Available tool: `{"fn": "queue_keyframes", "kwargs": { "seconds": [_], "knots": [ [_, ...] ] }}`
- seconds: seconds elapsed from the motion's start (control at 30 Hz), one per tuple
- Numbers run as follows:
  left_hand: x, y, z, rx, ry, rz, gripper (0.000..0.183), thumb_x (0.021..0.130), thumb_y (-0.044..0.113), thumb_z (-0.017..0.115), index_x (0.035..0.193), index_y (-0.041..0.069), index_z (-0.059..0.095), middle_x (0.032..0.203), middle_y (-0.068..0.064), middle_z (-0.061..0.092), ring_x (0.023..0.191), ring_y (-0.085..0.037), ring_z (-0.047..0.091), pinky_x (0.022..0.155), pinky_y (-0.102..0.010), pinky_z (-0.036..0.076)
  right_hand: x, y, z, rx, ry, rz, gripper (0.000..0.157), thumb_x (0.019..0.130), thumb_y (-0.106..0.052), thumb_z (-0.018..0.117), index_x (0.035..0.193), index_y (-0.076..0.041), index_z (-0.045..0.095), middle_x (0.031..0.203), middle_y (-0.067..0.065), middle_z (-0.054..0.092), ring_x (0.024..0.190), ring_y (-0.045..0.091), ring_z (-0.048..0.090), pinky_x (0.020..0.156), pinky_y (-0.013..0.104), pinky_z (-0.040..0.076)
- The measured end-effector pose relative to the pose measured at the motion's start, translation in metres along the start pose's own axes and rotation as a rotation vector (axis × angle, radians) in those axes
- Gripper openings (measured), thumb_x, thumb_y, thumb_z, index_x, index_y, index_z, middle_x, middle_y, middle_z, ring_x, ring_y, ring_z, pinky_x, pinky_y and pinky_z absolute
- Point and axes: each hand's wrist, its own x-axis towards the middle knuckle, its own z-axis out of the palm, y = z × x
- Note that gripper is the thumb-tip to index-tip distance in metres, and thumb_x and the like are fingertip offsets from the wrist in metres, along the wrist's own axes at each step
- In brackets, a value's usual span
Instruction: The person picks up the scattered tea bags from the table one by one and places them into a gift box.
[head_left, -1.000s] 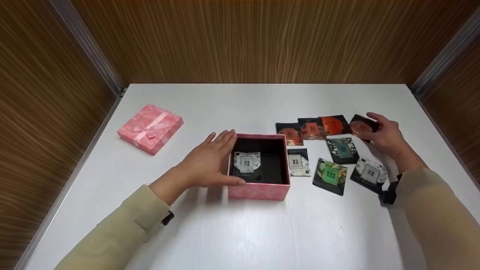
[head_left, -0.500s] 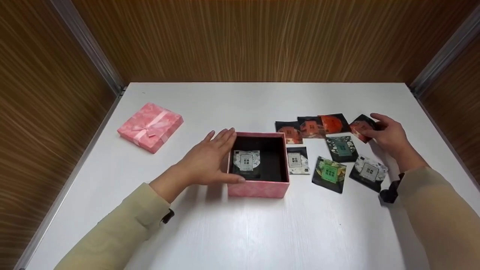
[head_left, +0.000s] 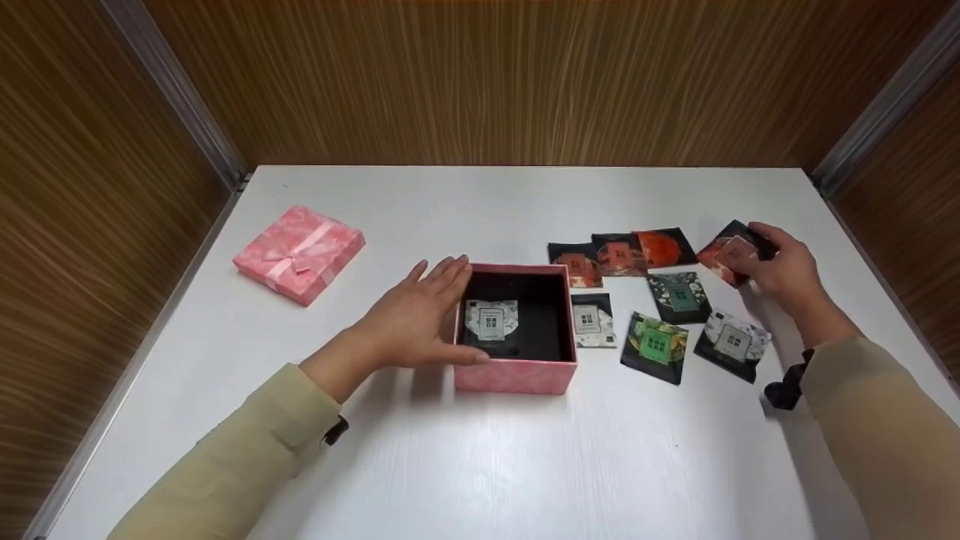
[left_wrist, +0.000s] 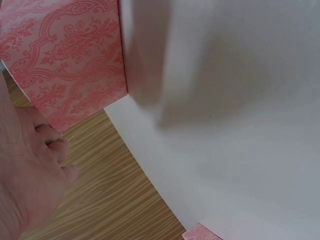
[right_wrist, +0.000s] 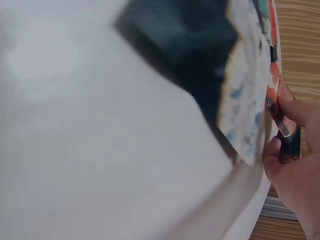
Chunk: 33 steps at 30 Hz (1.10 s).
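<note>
In the head view my left hand (head_left: 411, 324) rests against the left side of an open pink box (head_left: 516, 377), fingers straight and thumb along its front rim. A flat sachet with a white floral label (head_left: 491, 321) lies inside the box, over the left part of its black interior. At the far right, my right hand (head_left: 791, 271) pinches a black-and-red sachet (head_left: 721, 253) between thumb and fingers; the right wrist view shows the same sachet (right_wrist: 286, 122) at its right edge, tilted up. The left wrist view shows the box's patterned pink side (left_wrist: 75, 65) beside the fingers.
Right of the box lie several more sachets, among them an orange one (head_left: 663, 248), a green one (head_left: 655, 347), a dark green one (head_left: 679, 297) and a white floral one (head_left: 731, 345). A pink lid with a ribbon bow (head_left: 300, 251) sits at the left. Wood-grain panels (head_left: 525, 82) enclose the white table.
My right hand has taken hold of the black-and-red sachet, which has turned and lifted slightly. The left hand stays at the box.
</note>
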Motion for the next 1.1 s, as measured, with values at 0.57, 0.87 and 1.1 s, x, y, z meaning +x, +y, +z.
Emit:
{"fn": "queue_keyframes", "kwargs": {
  "seconds": [0.57,0.87,1.1],
  "knots": [
    [-0.001,0.0,0.0,-0.012,0.004,0.007,0.131,0.084,0.094,0.049,0.169,0.001,0.012,0.177,-0.014,0.009,0.163,-0.029,0.009,0.131,-0.05,0.004,-0.032,-0.095,-0.011,0.229,0.158,-0.129,0.059,0.098,-0.035,0.077,0.152,-0.017,0.062,0.118,-0.011,0.066,0.1,0.001,0.065,0.077,0.011,0.054],
    [0.0,0.0,0.0,-0.023,-0.003,-0.004,0.132,0.083,0.095,0.049,0.17,0.002,0.011,0.178,-0.012,0.007,0.164,-0.027,0.007,0.131,-0.048,0.002,-0.077,-0.168,0.028,0.268,-0.025,-0.336,0.06,0.101,-0.021,0.077,0.157,-0.015,0.055,0.141,0.01,0.061,0.105,0.006,0.069,0.085,0.018,0.058],
    [-0.001,0.0,-0.001,-0.017,-0.01,-0.007,0.132,0.083,0.095,0.048,0.17,0.003,0.01,0.178,-0.011,0.007,0.164,-0.026,0.007,0.131,-0.047,0.002,-0.102,-0.193,0.053,0.221,-0.147,-0.456,0.064,0.099,-0.014,0.077,0.158,-0.015,0.052,0.143,0.015,0.062,0.102,0.01,0.071,0.078,0.02,0.06]
  ]
}}
